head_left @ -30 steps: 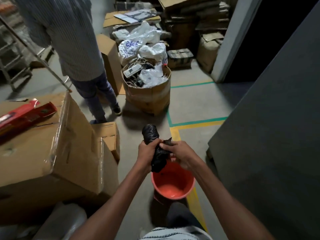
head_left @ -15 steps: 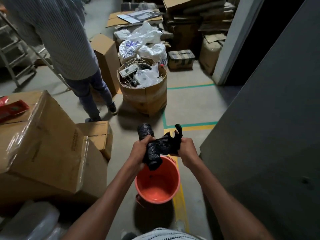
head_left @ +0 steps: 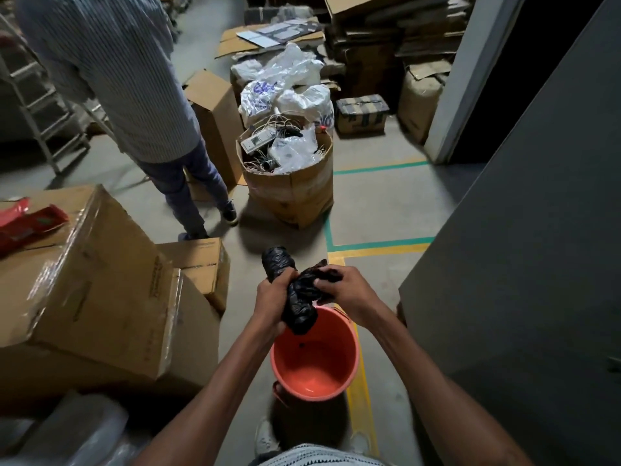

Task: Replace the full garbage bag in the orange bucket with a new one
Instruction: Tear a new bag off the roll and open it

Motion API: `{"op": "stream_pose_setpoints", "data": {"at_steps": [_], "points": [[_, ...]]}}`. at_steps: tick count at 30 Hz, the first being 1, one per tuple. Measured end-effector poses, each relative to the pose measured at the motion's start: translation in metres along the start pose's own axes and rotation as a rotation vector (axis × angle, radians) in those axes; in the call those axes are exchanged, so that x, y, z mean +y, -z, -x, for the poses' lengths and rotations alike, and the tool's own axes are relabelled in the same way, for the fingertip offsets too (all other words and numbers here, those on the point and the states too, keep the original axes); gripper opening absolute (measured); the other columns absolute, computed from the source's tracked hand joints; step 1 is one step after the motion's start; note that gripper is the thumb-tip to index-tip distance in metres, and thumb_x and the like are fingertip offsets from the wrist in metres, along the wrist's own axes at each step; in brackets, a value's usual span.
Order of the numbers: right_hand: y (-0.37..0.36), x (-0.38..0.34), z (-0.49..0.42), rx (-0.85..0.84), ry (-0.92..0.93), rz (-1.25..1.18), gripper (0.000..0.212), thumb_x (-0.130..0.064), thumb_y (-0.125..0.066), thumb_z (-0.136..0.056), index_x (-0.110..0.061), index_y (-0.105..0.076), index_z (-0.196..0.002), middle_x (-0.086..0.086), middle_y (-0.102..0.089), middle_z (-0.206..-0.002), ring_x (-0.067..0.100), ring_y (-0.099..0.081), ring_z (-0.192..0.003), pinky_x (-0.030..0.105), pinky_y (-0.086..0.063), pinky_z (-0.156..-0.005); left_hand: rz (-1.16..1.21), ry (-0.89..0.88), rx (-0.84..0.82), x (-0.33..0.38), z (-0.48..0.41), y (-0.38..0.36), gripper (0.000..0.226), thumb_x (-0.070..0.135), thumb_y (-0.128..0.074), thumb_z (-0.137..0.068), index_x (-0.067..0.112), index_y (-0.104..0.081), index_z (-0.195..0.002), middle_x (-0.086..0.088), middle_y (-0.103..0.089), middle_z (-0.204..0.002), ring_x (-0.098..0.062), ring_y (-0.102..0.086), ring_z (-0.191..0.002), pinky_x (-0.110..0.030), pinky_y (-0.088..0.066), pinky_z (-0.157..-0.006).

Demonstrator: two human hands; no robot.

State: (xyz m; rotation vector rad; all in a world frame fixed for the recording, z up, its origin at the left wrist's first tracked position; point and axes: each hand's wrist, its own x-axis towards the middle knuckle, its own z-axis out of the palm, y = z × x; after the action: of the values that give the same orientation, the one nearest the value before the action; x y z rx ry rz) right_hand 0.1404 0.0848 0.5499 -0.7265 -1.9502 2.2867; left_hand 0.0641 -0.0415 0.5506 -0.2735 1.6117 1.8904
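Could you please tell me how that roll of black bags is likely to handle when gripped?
Probably soft and floppy: the black bag roll crumples and bends in the left hand. Likely light, since the right hand holds its loose end by a pinch. The glossy film may be slippery.

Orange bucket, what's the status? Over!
Left hand, right hand grip black plastic bag roll. Orange plastic bucket unlined. Large cardboard box beside it, apart.

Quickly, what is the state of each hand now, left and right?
Left hand: closed around the black garbage bag roll.
Right hand: closed on the roll's loose bag end.
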Motion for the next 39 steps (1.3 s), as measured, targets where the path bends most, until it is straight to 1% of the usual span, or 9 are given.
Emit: {"op": "stream_pose_setpoints", "data": {"at_steps": [5,9,14,18,24,29,32,36,39], "points": [[-0.015,-0.006,-0.009,0.162,-0.024,-0.037,0.02,0.009,-0.055,-0.092,-0.005,-0.068,-0.086,0.011,-0.068,-0.081,0.025,-0.066,-0.073,0.027,-0.052,-0.055,0.043,0.074,-0.133,0.018,0.001,0.016,0.01,0.01,-0.059,-0.087,0.002,-0.058,-0.092,-0.015,-0.057,-0.072,-0.027,-0.056,-0.058,-0.028,-0.049,-0.049],[-0.027,-0.007,-0.017,0.24,-0.033,-0.15,0.014,0.007,-0.057,-0.093,-0.002,-0.068,-0.09,0.011,-0.068,-0.082,0.024,-0.065,-0.075,0.026,-0.051,-0.055,0.105,0.159,-0.211,0.029,-0.001,0.027,0.017,0.013,-0.056,-0.087,0.001,-0.053,-0.099,-0.013,-0.055,-0.068,-0.023,-0.053,-0.052,-0.026,-0.047,-0.045],[-0.036,-0.006,-0.022,0.282,-0.047,-0.192,0.011,0.005,-0.06,-0.092,0.003,-0.069,-0.097,0.011,-0.07,-0.083,0.021,-0.065,-0.075,0.025,-0.051,-0.055,0.122,0.175,-0.229,0.033,-0.006,0.038,0.014,0.014,-0.055,-0.085,0.004,-0.057,-0.094,-0.012,-0.061,-0.071,-0.023,-0.057,-0.056,-0.028,-0.048,-0.054],[-0.036,-0.004,-0.022,0.306,-0.042,-0.206,0.007,0.004,-0.063,-0.09,0.001,-0.069,-0.092,0.01,-0.069,-0.079,0.021,-0.064,-0.072,0.026,-0.05,-0.055,0.169,0.222,-0.256,0.031,-0.009,0.043,0.028,0.017,-0.062,-0.069,0.004,-0.057,-0.094,-0.013,-0.061,-0.074,-0.024,-0.058,-0.057,-0.028,-0.049,-0.055],[-0.036,-0.001,-0.02,0.306,-0.04,-0.176,0.009,0.004,-0.064,-0.09,-0.002,-0.069,-0.086,0.009,-0.069,-0.077,0.023,-0.065,-0.074,0.03,-0.051,-0.059,0.097,0.263,-0.246,0.03,-0.01,0.043,0.026,0.016,-0.07,-0.078,0.003,-0.062,-0.099,-0.014,-0.065,-0.076,-0.023,-0.061,-0.053,-0.026,-0.05,-0.049],[-0.027,-0.001,-0.02,0.335,-0.035,-0.156,0.011,0.004,-0.064,-0.09,-0.004,-0.069,-0.084,0.01,-0.069,-0.078,0.023,-0.065,-0.073,0.028,-0.05,-0.056,0.022,0.276,-0.185,0.033,-0.011,0.044,0.038,0.012,-0.073,-0.068,0.002,-0.062,-0.103,-0.017,-0.067,-0.079,-0.027,-0.063,-0.057,-0.031,-0.053,-0.054],[-0.023,0.002,-0.018,0.342,-0.029,-0.14,0.012,0.003,-0.064,-0.09,-0.005,-0.069,-0.082,0.009,-0.068,-0.076,0.022,-0.064,-0.072,0.028,-0.05,-0.056,0.017,0.297,-0.18,0.03,-0.009,0.044,0.027,0.009,-0.066,-0.072,0.003,-0.062,-0.097,-0.017,-0.067,-0.077,-0.028,-0.064,-0.058,-0.03,-0.053,-0.055],[-0.021,0.008,-0.017,0.348,-0.046,-0.165,0.01,0.004,-0.061,-0.091,-0.002,-0.07,-0.09,0.015,-0.069,-0.084,0.024,-0.064,-0.075,0.028,-0.05,-0.056,0.086,0.336,-0.201,0.022,-0.004,0.046,0.038,0.01,-0.068,-0.06,0.003,-0.065,-0.097,-0.018,-0.068,-0.088,-0.03,-0.064,-0.069,-0.033,-0.053,-0.068],[-0.024,0.005,-0.016,0.322,-0.047,-0.175,0.015,0.005,-0.059,-0.092,-0.004,-0.068,-0.085,0.013,-0.068,-0.081,0.023,-0.062,-0.073,0.029,-0.049,-0.057,0.128,0.329,-0.207,0.019,-0.004,0.047,0.04,0.012,-0.072,-0.07,0.003,-0.067,-0.109,-0.017,-0.071,-0.094,-0.029,-0.067,-0.074,-0.033,-0.053,-0.072]]}}
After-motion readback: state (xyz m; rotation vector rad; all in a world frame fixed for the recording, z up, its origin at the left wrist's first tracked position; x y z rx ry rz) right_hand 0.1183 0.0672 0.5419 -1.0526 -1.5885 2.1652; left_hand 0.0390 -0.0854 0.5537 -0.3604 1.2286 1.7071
